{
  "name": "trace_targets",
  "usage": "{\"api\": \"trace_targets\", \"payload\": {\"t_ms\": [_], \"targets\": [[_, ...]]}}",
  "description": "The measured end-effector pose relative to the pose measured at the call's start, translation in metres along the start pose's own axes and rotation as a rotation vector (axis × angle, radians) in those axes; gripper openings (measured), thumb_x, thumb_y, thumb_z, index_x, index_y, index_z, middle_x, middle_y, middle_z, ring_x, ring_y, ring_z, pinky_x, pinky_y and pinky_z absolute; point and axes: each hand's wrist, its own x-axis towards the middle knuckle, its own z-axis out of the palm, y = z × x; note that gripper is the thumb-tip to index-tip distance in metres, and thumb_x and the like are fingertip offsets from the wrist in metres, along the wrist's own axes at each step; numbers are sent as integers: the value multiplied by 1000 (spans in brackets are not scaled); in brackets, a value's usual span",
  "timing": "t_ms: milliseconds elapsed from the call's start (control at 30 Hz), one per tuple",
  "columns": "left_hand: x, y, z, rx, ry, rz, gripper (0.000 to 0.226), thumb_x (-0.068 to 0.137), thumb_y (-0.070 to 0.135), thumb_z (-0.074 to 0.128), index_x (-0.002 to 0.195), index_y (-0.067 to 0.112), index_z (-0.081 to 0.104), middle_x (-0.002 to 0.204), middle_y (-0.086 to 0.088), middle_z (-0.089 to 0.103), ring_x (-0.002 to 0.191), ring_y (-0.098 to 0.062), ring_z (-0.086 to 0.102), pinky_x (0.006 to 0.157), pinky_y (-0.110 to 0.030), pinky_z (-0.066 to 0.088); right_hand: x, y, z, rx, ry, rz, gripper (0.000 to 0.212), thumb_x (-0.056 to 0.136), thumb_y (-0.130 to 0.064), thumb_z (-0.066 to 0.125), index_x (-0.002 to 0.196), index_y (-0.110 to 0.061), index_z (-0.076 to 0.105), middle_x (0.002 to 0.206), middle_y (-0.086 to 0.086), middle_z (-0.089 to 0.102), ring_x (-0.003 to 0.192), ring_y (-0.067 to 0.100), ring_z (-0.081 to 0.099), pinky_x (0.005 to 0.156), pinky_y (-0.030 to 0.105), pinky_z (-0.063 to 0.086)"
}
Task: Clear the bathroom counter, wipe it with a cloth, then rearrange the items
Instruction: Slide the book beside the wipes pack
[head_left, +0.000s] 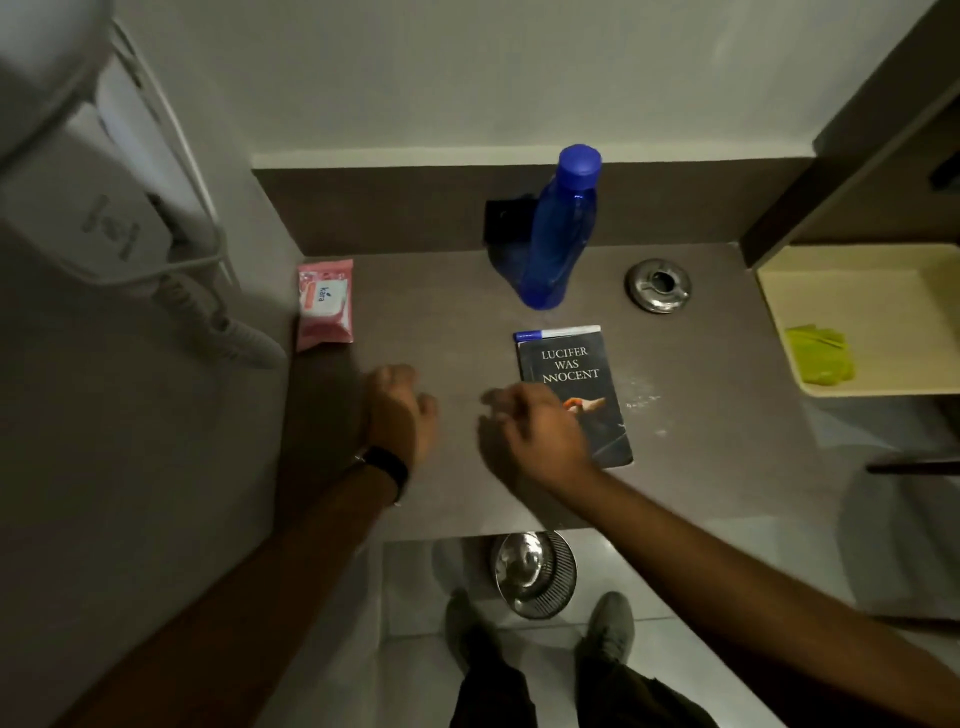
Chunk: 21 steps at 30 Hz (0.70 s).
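On the grey-brown counter (447, 322) stand a tall blue bottle (558, 234), a black book (571, 384) with a blue-capped pen (556, 333) along its top edge, a pink wipes packet (324, 304) at the left edge, and a round metal ashtray (657, 286). A dark object (506, 221) leans on the back wall behind the bottle. My left hand (400, 410) hovers over the counter with fingers curled, holding nothing. My right hand (535, 431) is just left of the book, over its lower corner, fingers loosely apart and empty.
A cream tray (810, 317) with a green cloth (821, 361) sits at the right. A white wall-mounted hair dryer (104, 208) with coiled cord hangs at left. Below the counter's front edge stand a metal bin (535, 571) and my shoes.
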Motion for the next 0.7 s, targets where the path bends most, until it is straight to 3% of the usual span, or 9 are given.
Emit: {"api": "trace_targets", "payload": {"t_ms": [133, 233, 333, 433, 567, 633, 700], "targets": [[-60, 41, 44, 3, -268, 161, 30, 87, 28, 56, 115, 16, 61, 118, -3, 57, 106, -21, 55, 95, -35, 48, -31, 68, -52, -323, 105, 241, 31, 105, -38, 60, 129, -20, 62, 129, 6, 60, 109, 28, 67, 81, 37, 56], [-79, 61, 66, 72, -324, 134, 37, 87, 41, 52, 114, 18, 62, 117, -3, 58, 104, -20, 57, 92, -39, 52, -38, 91, -65, -361, 39, 399, 42, 108, -44, 54, 138, -15, 58, 134, 11, 58, 114, 33, 67, 89, 44, 59], [-84, 76, 81, 28, -341, 31, 40, 90, 39, 56, 120, 13, 59, 123, -8, 57, 112, -24, 56, 96, -36, 49, -41, 99, -63, -226, 3, 506, 42, 110, -43, 51, 136, -12, 60, 133, 15, 63, 117, 38, 68, 97, 48, 57], [-87, 86, 88, -145, -342, -101, 38, 89, 35, 65, 120, 15, 57, 122, -5, 54, 109, -20, 55, 88, -25, 45, -43, 100, -52, -34, 57, 536, 36, 109, -37, 56, 128, -8, 65, 131, 19, 64, 114, 37, 67, 99, 46, 56], [-88, 84, 86, -296, -338, -288, 34, 87, 33, 68, 116, 17, 62, 118, -2, 64, 109, -22, 62, 98, -38, 53, -45, 96, -42, 140, 135, 626, 28, 104, -26, 67, 122, -5, 61, 125, 17, 64, 109, 33, 65, 96, 46, 55], [-88, 77, 83, -394, -319, -364, 31, 89, 25, 68, 118, 17, 63, 116, -1, 68, 108, -19, 64, 93, -29, 52, -48, 91, -41, 232, 138, 646, 23, 103, -25, 69, 116, -11, 57, 116, 12, 67, 107, 32, 66, 89, 42, 53], [-87, 66, 77, -515, -309, -429, 31, 90, 17, 66, 120, 16, 61, 108, 3, 67, 100, -15, 64, 78, -16, 47, -53, 84, -39, 330, 116, 635, 19, 103, -27, 69, 113, -17, 55, 111, 7, 68, 104, 28, 66, 89, 43, 55]]}}
